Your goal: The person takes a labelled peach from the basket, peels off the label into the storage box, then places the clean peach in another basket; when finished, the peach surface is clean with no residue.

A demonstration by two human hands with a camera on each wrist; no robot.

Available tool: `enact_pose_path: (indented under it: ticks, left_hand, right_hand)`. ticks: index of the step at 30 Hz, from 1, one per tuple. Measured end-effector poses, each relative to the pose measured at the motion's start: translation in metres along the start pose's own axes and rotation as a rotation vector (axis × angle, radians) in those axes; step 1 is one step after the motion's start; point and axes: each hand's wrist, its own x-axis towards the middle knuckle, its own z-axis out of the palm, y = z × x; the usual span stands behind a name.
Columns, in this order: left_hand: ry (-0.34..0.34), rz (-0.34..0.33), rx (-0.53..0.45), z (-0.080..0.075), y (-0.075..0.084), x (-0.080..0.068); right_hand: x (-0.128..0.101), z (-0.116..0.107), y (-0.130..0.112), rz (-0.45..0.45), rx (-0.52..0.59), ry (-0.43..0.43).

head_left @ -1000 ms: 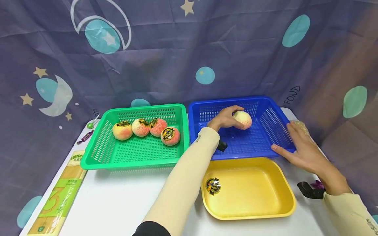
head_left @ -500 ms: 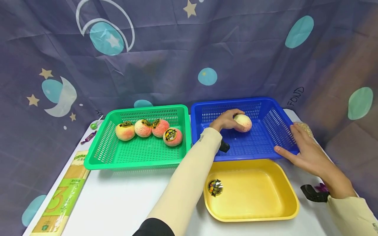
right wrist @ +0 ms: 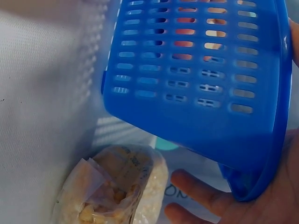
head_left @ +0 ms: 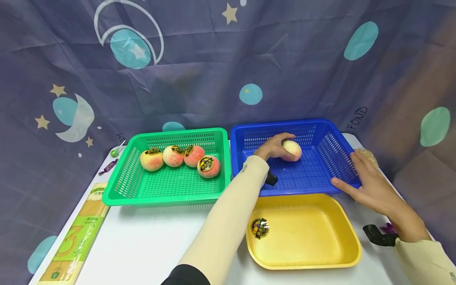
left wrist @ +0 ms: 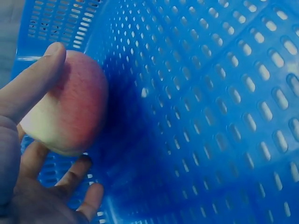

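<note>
While the left hand (head_left: pixel 272 145) is curling thumb and fingers (left wrist: pixel 32 86) round the peach (head_left: pixel 292 150), the fruit is sitting low inside the blue basket (head_left: pixel 322 171), at or just above its perforated floor; can't tell which. Grip is covering only the near side, far side bare beyond the fingertips, so if it's opening before contact, the round fruit is likely rolling off across the floor. The right hand (head_left: pixel 368 183) is lying flat, fingers straight, against the basket's outer right corner, bracing not gripping. A sideways nudge is probably sliding the basket. The snack bag (right wrist: pixel 114 189) is lying just beyond those fingers, risking a knock.
</note>
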Motion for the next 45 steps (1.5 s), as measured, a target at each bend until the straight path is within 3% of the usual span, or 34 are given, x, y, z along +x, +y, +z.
enact_pose_path:
  ticks: [8, 15, 19, 22, 28, 32, 37, 45]
  left_hand:
    - [0.004, -0.037, 0.042, -0.002, 0.006, -0.009]
    - [-0.032, 0.013, 0.120, -0.009, 0.018, -0.010]
    - [-0.040, 0.051, 0.212, -0.023, 0.027, -0.015]
    - [-0.025, 0.103, 0.258, -0.037, 0.038, -0.026]
    - [0.033, 0.190, 0.282, -0.066, 0.050, -0.074]
    - [0.046, 0.236, 0.274, -0.084, 0.045, -0.116]
    - [0.107, 0.253, 0.167, -0.106, 0.021, -0.164]
    - [0.291, 0.206, 0.077, -0.129, -0.040, -0.232]
  right_hand:
    - [0.000, 0.000, -0.004, 0.017, 0.014, -0.020]
    - [-0.003, -0.004, -0.001, 0.022, 0.020, -0.019]
    - [-0.002, -0.002, -0.001, 0.017, 0.026, -0.020]
    - [-0.002, -0.001, 0.000, 0.008, 0.027, -0.018]
    - [-0.001, -0.001, -0.002, -0.007, 0.018, -0.011]
    - [-0.001, 0.000, 0.000, -0.014, 0.015, -0.003]
    - [0.000, 0.000, 0.003, -0.037, 0.028, 0.011]
    - [0.002, 0.001, 0.003, -0.026, 0.035, 0.002]
